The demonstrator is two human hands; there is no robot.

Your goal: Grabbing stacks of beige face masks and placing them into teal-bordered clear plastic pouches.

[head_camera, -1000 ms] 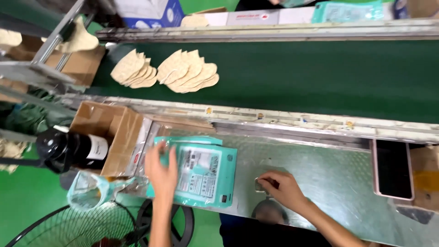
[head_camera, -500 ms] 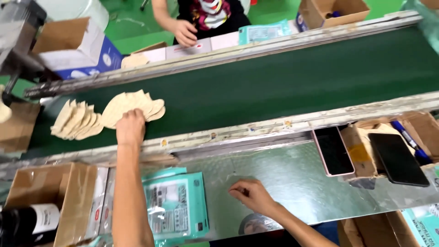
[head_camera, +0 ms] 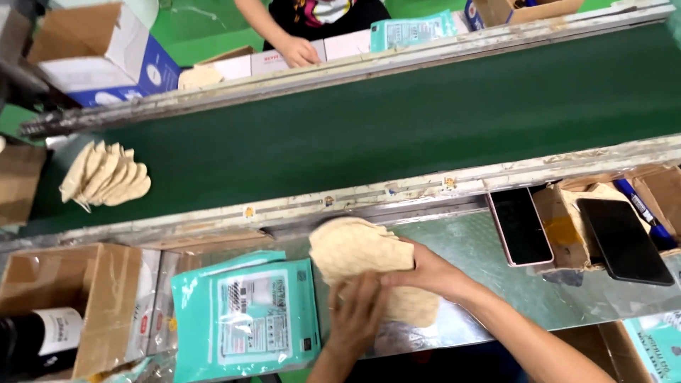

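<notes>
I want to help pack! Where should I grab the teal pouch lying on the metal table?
Probably the teal pouch is best pinched at its top edge, coming from the conveyor side. It lies flat, that edge shows bare, and the left hand and the stack of beige masks crowd its right side.

The stack of beige masks (head_camera: 362,259) looks like soft, matt cloth with a quilted texture. The bench (head_camera: 482,248) is bare metal, dull and scuffed. The teal pouch (head_camera: 245,319) is glossy plastic film. The conveyor belt (head_camera: 397,120) is matt dark green. The boxes (head_camera: 78,305) are rough brown cardboard, and the phones (head_camera: 521,227) have glossy black screens.
</notes>
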